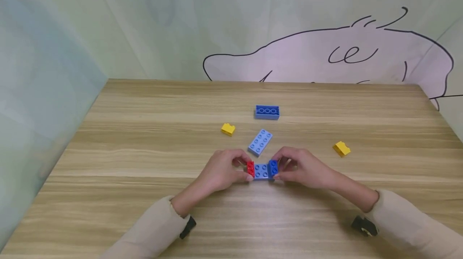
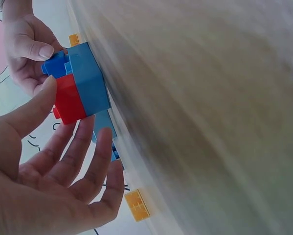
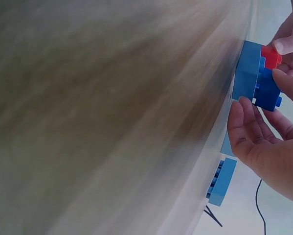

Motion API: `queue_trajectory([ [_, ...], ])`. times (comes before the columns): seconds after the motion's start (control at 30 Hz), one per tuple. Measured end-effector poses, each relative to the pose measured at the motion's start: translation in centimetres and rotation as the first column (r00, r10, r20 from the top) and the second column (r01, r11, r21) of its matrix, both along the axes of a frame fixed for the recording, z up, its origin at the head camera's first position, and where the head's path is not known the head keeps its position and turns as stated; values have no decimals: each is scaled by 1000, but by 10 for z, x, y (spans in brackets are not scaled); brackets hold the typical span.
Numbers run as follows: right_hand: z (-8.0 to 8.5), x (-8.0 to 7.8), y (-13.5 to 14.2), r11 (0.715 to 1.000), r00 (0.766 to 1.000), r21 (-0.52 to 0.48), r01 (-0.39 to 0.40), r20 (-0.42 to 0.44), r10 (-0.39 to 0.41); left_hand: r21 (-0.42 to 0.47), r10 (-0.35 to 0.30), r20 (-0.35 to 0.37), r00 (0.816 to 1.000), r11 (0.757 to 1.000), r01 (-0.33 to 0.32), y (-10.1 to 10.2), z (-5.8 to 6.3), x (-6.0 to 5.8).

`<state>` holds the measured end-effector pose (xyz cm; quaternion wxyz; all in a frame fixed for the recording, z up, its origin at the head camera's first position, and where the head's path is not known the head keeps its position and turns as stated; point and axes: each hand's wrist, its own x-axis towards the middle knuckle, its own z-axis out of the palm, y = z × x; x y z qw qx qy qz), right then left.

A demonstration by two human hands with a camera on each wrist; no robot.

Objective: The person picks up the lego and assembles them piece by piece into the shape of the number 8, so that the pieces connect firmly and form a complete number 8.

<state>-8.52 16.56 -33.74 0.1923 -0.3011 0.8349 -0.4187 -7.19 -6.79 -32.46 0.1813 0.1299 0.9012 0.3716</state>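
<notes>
The rectangular, studded light-blue plastic brick [image 1: 261, 171] is between both hands. Left hand [image 1: 224, 171], partly open, pinches the smooth-sided red block [image 1: 250, 169] on the brick's left end. Right hand [image 1: 307, 169], similarly open, pinches the slightly tilted dark-blue block [image 1: 273, 167] at its right end.

- head: bright, even, diffuse; source out of frame
- faint pale sheen on table [image 1: 260, 227] just below the grip, soft-edged shadow under right hand [image 1: 305, 168]
- left wrist: wood beside the grip smeared, out of focus; red brick [image 2: 70, 99] in the grip reasonably crisp
- right wrist: dimmer, table murky and blurred left of the grip; wall [image 3: 283, 215] below the grip washed out
</notes>
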Motion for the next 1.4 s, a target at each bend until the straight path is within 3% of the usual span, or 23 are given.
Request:
queue_trajectory([
  [0.83, 1, -4, -1, 1000, 998, 8, -15, -55, 16, 6, 1, 14, 1000, 1000, -1, 0, 0, -2],
  [1.4, 8, -5, -6, 996, 999, 85, 2, -47, 2, 7, -3, 12, 1000, 1000, 3, 0, 0, -2],
])
